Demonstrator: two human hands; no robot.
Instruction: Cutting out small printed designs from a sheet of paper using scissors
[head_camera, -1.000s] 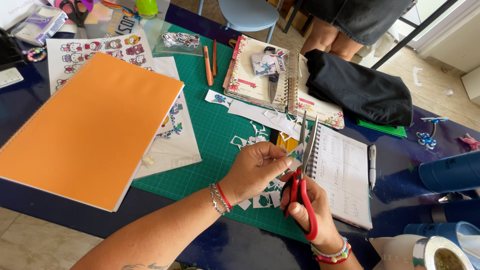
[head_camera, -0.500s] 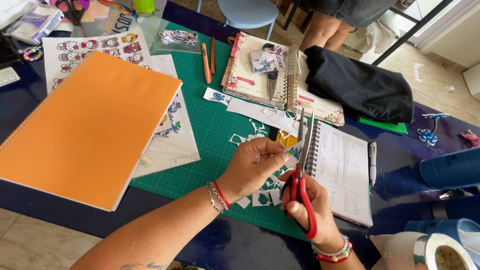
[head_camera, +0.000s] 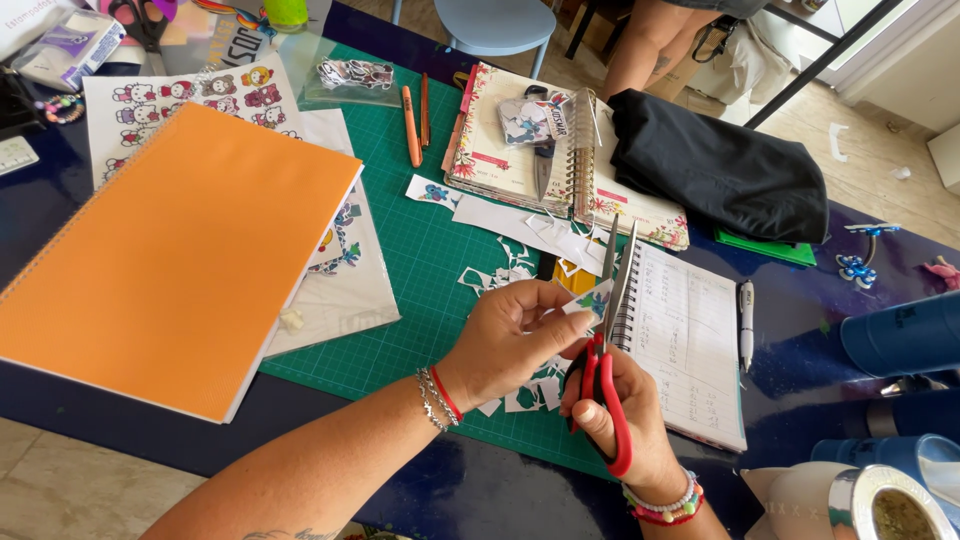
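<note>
My right hand (head_camera: 625, 420) grips red-handled scissors (head_camera: 612, 330), blades pointing up and slightly parted. My left hand (head_camera: 510, 340) pinches a small printed paper piece (head_camera: 592, 298) at the blades. Both hands hover over the near right part of a green cutting mat (head_camera: 420, 270). White paper scraps (head_camera: 520, 260) lie on the mat just beyond my hands.
A large orange spiral notebook (head_camera: 170, 260) lies at left over sticker sheets (head_camera: 190, 95). An open lined notebook (head_camera: 690, 340) and pen (head_camera: 746, 325) sit at right. A floral planner (head_camera: 500, 160), black cloth (head_camera: 720, 165), blue rolls (head_camera: 900, 340) and a person's legs (head_camera: 650, 40) lie beyond.
The scissors and paper piece have shifted slightly; my left hand turned the paper a little at the blades. Nothing else moved.
</note>
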